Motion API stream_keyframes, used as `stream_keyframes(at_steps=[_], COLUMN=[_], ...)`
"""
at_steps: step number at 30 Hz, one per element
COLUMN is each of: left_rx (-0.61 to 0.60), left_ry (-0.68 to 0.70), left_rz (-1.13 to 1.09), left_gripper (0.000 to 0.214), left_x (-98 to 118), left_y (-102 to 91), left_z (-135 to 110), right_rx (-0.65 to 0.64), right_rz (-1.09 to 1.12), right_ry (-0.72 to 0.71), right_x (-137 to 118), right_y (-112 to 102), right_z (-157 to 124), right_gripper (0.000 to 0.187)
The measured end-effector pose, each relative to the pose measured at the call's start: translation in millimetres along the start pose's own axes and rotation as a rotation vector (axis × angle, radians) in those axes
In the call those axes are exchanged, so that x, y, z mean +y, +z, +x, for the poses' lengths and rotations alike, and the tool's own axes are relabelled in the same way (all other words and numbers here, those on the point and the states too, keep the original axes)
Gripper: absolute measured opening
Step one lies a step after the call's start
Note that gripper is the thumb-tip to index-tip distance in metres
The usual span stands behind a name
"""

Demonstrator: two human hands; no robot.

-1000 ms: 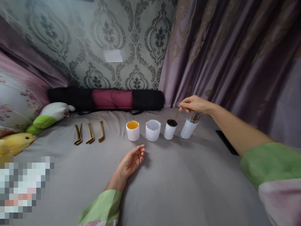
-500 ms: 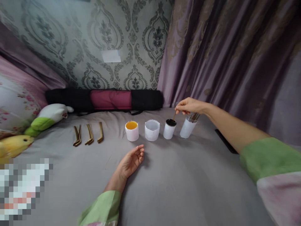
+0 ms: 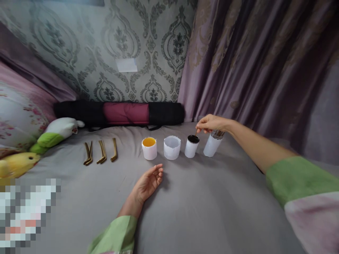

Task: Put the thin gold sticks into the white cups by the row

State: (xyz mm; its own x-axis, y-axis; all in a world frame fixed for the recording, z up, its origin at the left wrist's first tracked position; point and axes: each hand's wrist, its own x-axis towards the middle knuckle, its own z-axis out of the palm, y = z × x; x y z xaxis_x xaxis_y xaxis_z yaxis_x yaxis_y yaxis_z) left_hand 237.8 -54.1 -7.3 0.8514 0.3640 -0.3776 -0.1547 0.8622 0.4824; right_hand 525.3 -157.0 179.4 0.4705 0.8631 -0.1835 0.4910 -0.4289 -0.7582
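Observation:
My right hand (image 3: 209,124) pinches the top of a thin gold-brown stick (image 3: 196,132), perhaps a metal straw. Its lower end goes into the dark mouth of a narrow white cup (image 3: 191,148). Just under my right wrist, a second narrow white cup (image 3: 211,146) holds several thin brown sticks (image 3: 218,133), and it looks tilted. My left hand (image 3: 148,182) rests on the grey sheet with loosely curled fingers and nothing in them. Beyond it stand a wide white cup with a yellow inside (image 3: 149,151) and a wide pale cup (image 3: 172,150).
Three small groups of bent gold straws (image 3: 88,153) (image 3: 101,152) (image 3: 114,150) lie to the left on the grey sheet (image 3: 185,211). Plush toys (image 3: 19,165) sit at the far left. A long black and maroon bag (image 3: 125,113) lies along the wall, beside a purple curtain (image 3: 225,63).
My right hand has gone slightly lower, and less of the stick shows above the dark-mouthed cup. My left hand keeps its pose. The whole view has shifted slightly.

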Motion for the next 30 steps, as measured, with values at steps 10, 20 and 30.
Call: stream_keyframes(at_steps=[10, 20, 30], left_rx=[0.0, 0.004, -0.004], left_ry=[-0.011, -0.009, -0.01], left_rz=[-0.019, -0.019, -0.021], left_gripper=[0.017, 0.017, 0.017], left_x=[-0.7, -1.0, -1.0], left_y=[0.3, 0.3, -1.2], left_z=[1.2, 0.1, 1.4], right_rx=[-0.042, -0.023, 0.028], right_rz=[-0.031, -0.033, 0.026], right_ry=[0.021, 0.065, 0.084], right_x=[-2.2, -3.4, 3.1], right_y=[6.1, 6.3, 7.7], right_z=[1.5, 3.8, 12.7], right_gripper=[0.014, 0.013, 0.024])
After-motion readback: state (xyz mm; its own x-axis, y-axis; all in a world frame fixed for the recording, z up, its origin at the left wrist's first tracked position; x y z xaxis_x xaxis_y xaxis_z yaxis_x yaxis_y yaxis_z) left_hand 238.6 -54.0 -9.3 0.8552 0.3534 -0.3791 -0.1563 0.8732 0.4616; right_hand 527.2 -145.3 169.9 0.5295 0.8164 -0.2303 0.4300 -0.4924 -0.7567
